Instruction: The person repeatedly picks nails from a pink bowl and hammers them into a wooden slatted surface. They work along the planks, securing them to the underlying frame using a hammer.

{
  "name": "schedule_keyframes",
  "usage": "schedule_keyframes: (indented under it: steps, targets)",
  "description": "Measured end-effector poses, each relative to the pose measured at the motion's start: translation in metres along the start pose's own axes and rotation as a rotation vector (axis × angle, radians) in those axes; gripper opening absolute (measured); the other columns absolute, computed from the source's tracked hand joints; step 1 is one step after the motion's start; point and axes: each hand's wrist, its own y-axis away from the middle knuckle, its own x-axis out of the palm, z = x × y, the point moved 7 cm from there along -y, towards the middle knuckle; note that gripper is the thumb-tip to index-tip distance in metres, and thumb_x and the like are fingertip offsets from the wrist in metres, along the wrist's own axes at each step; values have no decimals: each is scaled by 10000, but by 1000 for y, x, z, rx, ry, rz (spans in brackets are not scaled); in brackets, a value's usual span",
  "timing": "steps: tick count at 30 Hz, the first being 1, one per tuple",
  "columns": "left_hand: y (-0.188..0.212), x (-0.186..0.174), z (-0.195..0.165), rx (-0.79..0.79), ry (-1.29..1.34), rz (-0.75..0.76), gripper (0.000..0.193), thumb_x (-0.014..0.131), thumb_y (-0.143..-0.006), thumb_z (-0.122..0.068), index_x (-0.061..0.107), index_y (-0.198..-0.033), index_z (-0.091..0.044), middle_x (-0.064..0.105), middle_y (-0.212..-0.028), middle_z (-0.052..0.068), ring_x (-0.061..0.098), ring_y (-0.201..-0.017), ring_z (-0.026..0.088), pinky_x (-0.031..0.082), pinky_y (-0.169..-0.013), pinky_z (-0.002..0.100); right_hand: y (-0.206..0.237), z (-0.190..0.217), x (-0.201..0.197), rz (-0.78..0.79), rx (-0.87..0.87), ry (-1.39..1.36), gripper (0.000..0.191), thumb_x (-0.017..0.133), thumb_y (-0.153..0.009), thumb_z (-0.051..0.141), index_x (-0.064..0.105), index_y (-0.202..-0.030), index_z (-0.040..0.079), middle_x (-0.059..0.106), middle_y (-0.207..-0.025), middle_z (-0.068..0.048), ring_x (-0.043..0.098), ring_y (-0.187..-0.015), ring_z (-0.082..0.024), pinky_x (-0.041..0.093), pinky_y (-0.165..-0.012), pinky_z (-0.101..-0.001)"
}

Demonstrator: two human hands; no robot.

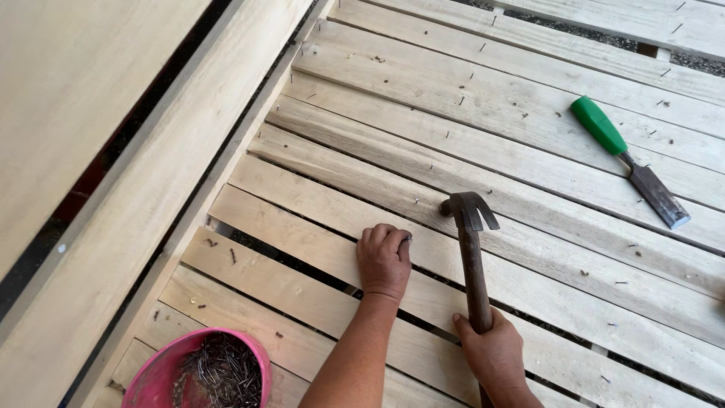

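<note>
My left hand (384, 259) rests on a pale wooden slat (317, 219), its fingertips pinched on a small nail (408, 239) held against the wood. My right hand (492, 353) grips the dark wooden handle of a claw hammer (470, 242). The hammer's metal head hovers just right of the nail, above the slat. Both hands are over a frame of parallel slats with narrow gaps between them.
A pink bowl (155, 372) full of dark nails sits at the lower left. A chisel with a green handle (627, 160) lies on the slats at the upper right. A long wide plank (151, 189) borders the slats on the left. Loose nails dot the boards.
</note>
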Motion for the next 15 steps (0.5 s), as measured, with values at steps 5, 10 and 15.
schedule_keyframes:
  steps: [5,10,15]
  targets:
    - [-3,3,5,-85,10,1,87,808,-786,-171,776,-867,-166,641,-954,-16,577,-956,227,482,-902,388,7,-5,6,19,29,14,446,753,-904,393,712,-1175,40,745,-801,-126,724,-737,-215,601,-794,-408]
    - [-7,9,12,-111,11,1,69,822,-778,-180,792,-838,-164,644,-921,-22,585,-943,220,483,-899,388,8,-6,1,21,6,10,485,762,-887,408,718,-1214,52,744,-796,-120,726,-752,-213,590,-813,-411]
    - [-12,18,17,-100,-52,90,48,816,-788,-174,794,-830,-173,655,-906,-34,601,-943,211,485,-875,387,17,-8,-1,53,-6,12,507,769,-896,431,722,-1213,39,721,-773,-134,704,-724,-226,586,-759,-419]
